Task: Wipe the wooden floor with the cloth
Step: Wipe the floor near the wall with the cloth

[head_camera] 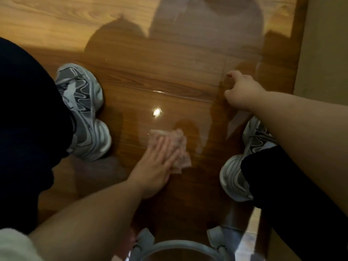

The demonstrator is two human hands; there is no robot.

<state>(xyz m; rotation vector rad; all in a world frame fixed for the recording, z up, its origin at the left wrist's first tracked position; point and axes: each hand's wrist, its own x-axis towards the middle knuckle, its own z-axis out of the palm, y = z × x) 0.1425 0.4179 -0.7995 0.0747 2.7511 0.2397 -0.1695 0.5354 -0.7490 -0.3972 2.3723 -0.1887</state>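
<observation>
Head view, near to far. At the lower edge lay a grey ring-shaped object (180, 244) with two grey clips, only partly in frame and not identifiable. A white sleeve (13, 245) showed at the lower left corner.

The left hand (156, 166) lay flat, palm down, with straight fingers (167, 147) held close together, pressing on the cloth (179, 137). It did not grasp the cloth. The cloth was pale pink and crumpled. It rested on the wooden floor (150, 78) near the centre of the view, between the person's two feet, and showed beyond the fingertips and along the hand's right side.

The person squatted in dark trousers (22, 110). The left shoe (84, 110) and right shoe (235, 178), both grey and white, stood on the boards to either side of the cloth, clear of it.

Farther out and to the right, the right hand (241, 91) rested on the floor, its fingers curled under into a fist, with nothing seen in it. It lay well apart from the cloth.

The floor was glossy: a bright glint (156, 111) lay just beyond the cloth, and a dim reflection of the person spread across the far boards. A plain beige wall (323, 44) bordered the floor on the right.
</observation>
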